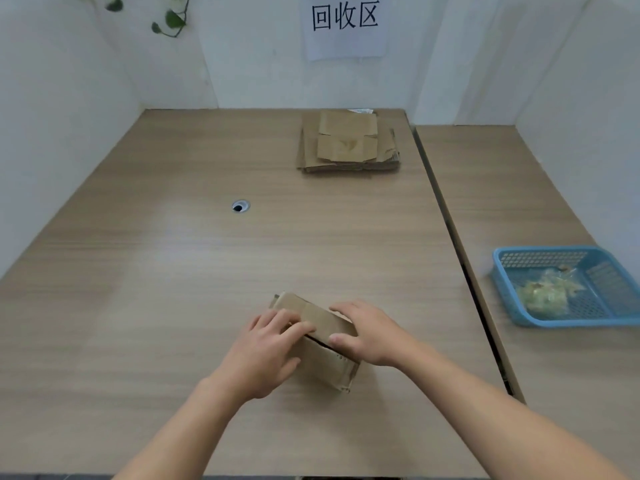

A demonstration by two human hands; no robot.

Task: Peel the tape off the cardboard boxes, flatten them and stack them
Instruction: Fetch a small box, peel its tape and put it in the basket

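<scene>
A: Desk (180, 258)?
B: Pale wood-grain laminate, smooth, with a soft sheen where the light fell. A metal-looking grommet (240, 206) sat in it, shiny.
A: Box (325, 344)?
B: Brown corrugated cardboard, matt, edges frayed. The stack (348, 142) was the same stuff, fluted edges showing.
A: Basket (568, 287)?
B: Blue plastic, perforated mesh walls, slightly glossy. The wad (545, 294) inside looked like crumpled clear film, shiny.
A: Walls (62, 98)?
B: White, matt, smooth. The sign (345, 26) was plain white paper.
</scene>
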